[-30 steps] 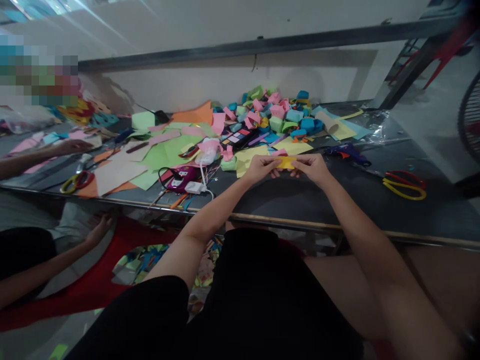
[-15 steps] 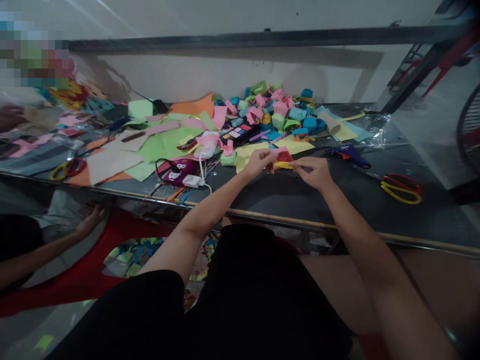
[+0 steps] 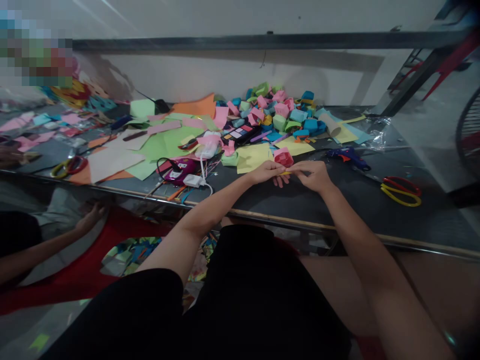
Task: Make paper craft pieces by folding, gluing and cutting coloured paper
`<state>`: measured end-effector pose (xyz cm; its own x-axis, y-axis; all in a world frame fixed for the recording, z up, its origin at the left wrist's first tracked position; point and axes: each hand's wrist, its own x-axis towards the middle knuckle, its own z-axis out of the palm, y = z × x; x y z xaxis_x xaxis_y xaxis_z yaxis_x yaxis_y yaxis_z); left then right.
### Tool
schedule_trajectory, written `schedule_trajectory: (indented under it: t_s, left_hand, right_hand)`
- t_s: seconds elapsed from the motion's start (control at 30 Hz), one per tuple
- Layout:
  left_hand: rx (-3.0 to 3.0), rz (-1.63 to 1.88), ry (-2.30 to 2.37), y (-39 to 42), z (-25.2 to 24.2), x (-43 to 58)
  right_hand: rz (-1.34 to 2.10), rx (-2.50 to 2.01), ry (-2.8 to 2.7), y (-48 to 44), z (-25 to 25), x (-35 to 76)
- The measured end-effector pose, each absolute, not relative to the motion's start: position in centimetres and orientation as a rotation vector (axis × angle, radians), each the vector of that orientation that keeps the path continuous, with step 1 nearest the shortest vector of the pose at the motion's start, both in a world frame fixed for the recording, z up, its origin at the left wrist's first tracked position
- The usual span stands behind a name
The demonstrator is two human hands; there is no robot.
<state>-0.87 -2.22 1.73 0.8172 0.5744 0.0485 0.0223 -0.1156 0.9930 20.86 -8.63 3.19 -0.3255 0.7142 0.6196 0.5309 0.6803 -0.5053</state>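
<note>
Over the near part of the table, my left hand (image 3: 267, 172) and my right hand (image 3: 312, 174) meet fingertip to fingertip. Between them shows a thin sliver of a yellow paper strip (image 3: 287, 173), mostly covered by the fingers. My left thumb and index finger pinch one end while its lower fingers hang loose and spread. The right fingertips are closed on the other end. Just beyond the hands sits a small red and pink folded paper piece (image 3: 283, 156). Yellow paper sheets (image 3: 255, 157) lie behind and left of it.
A heap of colored folded paper pieces (image 3: 279, 122) stands at the back. Right of my hands lie a blue glue gun (image 3: 348, 157) and red-and-yellow-handled scissors (image 3: 401, 191). A purple power strip (image 3: 182, 171) with white chargers is at left. Another person's arm (image 3: 56, 250) shows far left.
My hands have moved slightly lower and closer together, covering most of the yellow strip. The red piece behind is more exposed. At far left, another person's hand has shifted lower.
</note>
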Motion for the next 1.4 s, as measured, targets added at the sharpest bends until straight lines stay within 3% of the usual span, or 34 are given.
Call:
schedule_trajectory:
  t_s: [0.2,0.43,0.7,0.9,1.13,1.4]
  left_hand:
    - [1.736,0.523,0.649,-2.2,0.8,-0.1]
    - [2.325,0.600,0.738,-2.8,1.1,-0.4]
    - [2.487,0.748,0.973,-3.0,0.1,0.0]
    - [2.406,0.942,0.964,-3.3,-0.1,0.0]
    - [2.351,0.856,0.952,-3.2,-0.5,0.4]
    - [1.666,0.822,0.767,-2.7,0.3,0.5]
  right_hand:
    - [0.415,-1.094,-1.978,-8.7,3.1,21.1]
    - [0.324,-1.228,-2.074,-7.8,2.5,20.9]
    - [-0.196,-1.321,-2.212,-8.0,0.9,20.6]
    - [-0.349,-1.392,-2.046,-8.4,1.0,20.2]
    - [-0.111,-1.410,-2.002,-7.5,0.3,20.2]
    - [0.334,-1.272,-1.680,-6.7,0.0,20.1]
